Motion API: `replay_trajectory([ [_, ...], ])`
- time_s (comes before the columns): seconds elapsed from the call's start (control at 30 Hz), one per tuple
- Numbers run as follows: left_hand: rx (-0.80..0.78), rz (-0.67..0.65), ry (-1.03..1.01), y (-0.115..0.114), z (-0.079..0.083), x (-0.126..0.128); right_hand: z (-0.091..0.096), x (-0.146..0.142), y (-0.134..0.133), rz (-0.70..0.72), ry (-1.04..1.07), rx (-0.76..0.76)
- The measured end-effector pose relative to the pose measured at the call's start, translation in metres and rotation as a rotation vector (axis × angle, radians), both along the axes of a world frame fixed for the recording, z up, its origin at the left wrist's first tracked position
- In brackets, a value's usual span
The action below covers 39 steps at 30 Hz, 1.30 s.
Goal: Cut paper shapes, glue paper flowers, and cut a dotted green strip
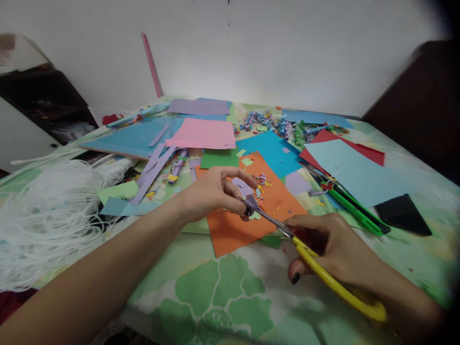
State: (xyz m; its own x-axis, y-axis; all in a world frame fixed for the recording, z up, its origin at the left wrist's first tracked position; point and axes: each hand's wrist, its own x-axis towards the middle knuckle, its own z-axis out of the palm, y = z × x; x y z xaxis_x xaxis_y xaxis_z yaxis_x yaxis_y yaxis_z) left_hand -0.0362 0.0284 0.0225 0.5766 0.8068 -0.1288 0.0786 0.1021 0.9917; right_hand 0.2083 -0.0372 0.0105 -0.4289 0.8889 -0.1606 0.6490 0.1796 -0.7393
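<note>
My right hand grips yellow-handled scissors, their metal blades pointing up and left over an orange paper sheet. My left hand pinches a small lilac paper piece right at the blade tips. Tiny coloured paper scraps lie scattered on the orange sheet just past my left fingers. Both hands hover low over the green-patterned tablecloth.
Coloured sheets cover the table: pink, blue, light blue, red, purple. A green utility knife lies right of the orange sheet. A white cord bundle fills the left. Curled strips sit at the back.
</note>
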Motion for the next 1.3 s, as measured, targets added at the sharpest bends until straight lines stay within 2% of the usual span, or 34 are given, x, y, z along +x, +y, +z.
replay_trajectory([
  [0.23,0.013,0.014,0.004,0.002,0.000,-0.002,-0.002,0.000,0.000,-0.029,0.078,-0.043],
  [0.37,-0.022,0.018,-0.060,0.003,-0.002,-0.003,0.001,-0.002,-0.001,-0.081,0.259,-0.214],
  [0.47,-0.076,-0.040,-0.174,0.003,-0.004,-0.002,0.003,-0.002,-0.001,-0.082,0.379,-0.365],
  [0.63,-0.096,-0.146,-0.279,0.003,-0.009,-0.003,-0.004,0.007,0.003,-0.007,0.442,-0.444],
  [0.8,-0.061,-0.220,-0.257,0.002,-0.007,-0.004,-0.004,0.011,0.007,0.098,0.448,-0.466],
  [1.03,0.006,-0.157,-0.236,0.002,-0.010,-0.003,0.006,0.009,0.005,0.123,0.450,-0.534],
  [1.3,0.065,-0.078,-0.396,-0.002,-0.014,0.007,0.004,0.002,0.001,0.082,0.574,-0.560],
])
